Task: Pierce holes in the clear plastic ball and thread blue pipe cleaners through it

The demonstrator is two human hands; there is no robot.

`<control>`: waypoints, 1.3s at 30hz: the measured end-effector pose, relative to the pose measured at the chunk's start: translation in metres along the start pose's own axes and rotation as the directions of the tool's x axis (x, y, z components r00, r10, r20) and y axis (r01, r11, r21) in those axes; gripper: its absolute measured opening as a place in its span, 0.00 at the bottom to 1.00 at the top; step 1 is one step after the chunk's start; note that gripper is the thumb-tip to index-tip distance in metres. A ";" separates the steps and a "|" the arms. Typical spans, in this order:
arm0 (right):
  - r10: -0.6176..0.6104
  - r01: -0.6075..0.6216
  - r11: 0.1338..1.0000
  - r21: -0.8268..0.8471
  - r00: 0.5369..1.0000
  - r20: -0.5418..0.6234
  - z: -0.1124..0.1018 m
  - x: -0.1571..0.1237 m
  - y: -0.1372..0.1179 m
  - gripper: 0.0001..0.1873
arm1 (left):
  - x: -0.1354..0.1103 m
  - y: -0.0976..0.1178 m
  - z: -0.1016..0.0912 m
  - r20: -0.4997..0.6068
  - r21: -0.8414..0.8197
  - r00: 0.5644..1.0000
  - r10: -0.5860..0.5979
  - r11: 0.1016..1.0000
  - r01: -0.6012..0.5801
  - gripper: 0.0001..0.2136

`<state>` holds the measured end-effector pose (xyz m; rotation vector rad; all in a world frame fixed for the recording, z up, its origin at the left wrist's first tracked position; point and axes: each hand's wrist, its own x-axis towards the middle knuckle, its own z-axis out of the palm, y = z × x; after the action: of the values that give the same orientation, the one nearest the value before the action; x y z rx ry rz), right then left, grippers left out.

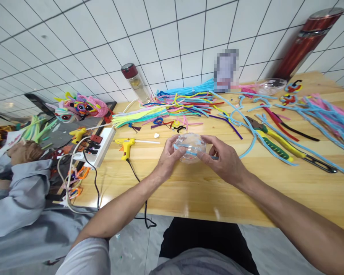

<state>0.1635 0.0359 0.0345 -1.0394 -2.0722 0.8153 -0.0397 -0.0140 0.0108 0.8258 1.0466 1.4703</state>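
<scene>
A clear plastic ball (191, 146) sits low over the wooden table (189, 191), held between both hands. My left hand (168, 156) grips its left side with curled fingers. My right hand (223, 158) pinches a light blue pipe cleaner (189, 152) that runs round the ball's front, with its end poking out past the fingers. A yellow glue gun (126, 146) lies just left of my left hand, with its black cord trailing off the table edge.
Heaps of coloured pipe cleaners (183, 103) cover the back of the table, more blue ones (326, 118) at right. Yellow-handled pliers (272, 143), a white power strip (103, 147), a bottle (135, 81), a red flask (304, 42). Another person's sleeve (23, 191) at left.
</scene>
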 end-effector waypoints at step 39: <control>0.060 -0.060 0.996 0.071 0.998 -0.006 -0.006 0.003 -0.006 0.16 | 0.000 0.006 0.002 -0.128 0.044 0.991 0.029 0.999 -0.024 0.30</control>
<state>0.1643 0.0372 0.0437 -1.0689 -1.9992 0.9067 -0.0401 -0.0138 0.0170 0.7858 1.1701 1.5450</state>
